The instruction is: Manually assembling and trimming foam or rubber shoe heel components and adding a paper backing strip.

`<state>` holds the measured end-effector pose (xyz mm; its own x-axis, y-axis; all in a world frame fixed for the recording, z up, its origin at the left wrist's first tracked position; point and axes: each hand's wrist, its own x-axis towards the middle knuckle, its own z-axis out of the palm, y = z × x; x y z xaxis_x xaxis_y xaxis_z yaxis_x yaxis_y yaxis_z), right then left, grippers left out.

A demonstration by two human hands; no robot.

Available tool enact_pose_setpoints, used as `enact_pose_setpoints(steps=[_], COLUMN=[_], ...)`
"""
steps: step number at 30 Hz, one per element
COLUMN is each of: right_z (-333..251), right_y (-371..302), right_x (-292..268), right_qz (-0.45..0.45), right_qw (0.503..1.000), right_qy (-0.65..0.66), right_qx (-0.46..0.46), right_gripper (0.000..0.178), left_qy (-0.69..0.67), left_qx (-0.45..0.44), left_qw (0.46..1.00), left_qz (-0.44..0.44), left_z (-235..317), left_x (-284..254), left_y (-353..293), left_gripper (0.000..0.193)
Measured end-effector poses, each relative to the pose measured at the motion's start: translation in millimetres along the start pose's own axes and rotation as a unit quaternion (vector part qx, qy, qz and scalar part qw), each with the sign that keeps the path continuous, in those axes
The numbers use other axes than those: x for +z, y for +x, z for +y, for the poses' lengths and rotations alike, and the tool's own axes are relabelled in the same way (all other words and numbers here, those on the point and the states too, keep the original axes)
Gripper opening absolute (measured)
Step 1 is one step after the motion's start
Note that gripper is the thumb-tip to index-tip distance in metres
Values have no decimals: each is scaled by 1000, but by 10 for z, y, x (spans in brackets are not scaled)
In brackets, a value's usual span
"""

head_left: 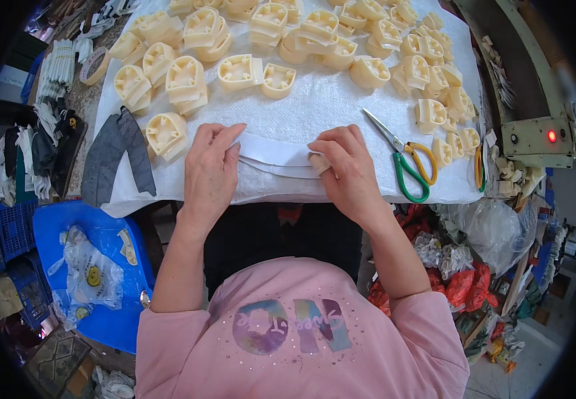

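Between my hands, close to the near edge of the table, is a curved white strip, with a second strip edge showing just beneath it. My left hand pinches the left end between thumb and fingers. At the other end, my right hand has its fingers curled onto the strip, and a beige wrap covers one fingertip. Scissors with one green and one yellow handle lie partly spread, to the right of my right hand. A hollow cream heel-shaped piece sits just left of my left hand.
Many cream pieces crowd the far side of the white-sheeted table. Dark grey cut fabric lies at the left edge. A blue chair bearing a plastic bag stands lower left. A machine with a red light is at right.
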<state>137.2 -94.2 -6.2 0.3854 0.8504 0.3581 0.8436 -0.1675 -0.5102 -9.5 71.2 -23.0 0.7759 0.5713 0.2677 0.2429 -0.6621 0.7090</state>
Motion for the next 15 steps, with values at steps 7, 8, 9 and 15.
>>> enact_pose_setpoints(steps=[7,8,9,15], right_z=[-169,-174,-185,-225], right_y=[203,211,227,274], right_x=[260,277,296,316], right_qz=[-98,-100,-113,-129], right_qw=[993,993,992,989], right_qy=[24,26,9,-39], right_qx=[-60,-62,-60,-64], right_gripper=[16,16,13,7], left_qy=[49,50,41,-8], left_qx=[41,38,32,-1], left_qw=[998,998,999,999], left_qz=[-10,-9,-7,52], left_z=[7,8,6,-19], left_x=[-71,-75,-89,-115], left_y=[-132,-156,-182,-260], left_gripper=[31,31,30,27])
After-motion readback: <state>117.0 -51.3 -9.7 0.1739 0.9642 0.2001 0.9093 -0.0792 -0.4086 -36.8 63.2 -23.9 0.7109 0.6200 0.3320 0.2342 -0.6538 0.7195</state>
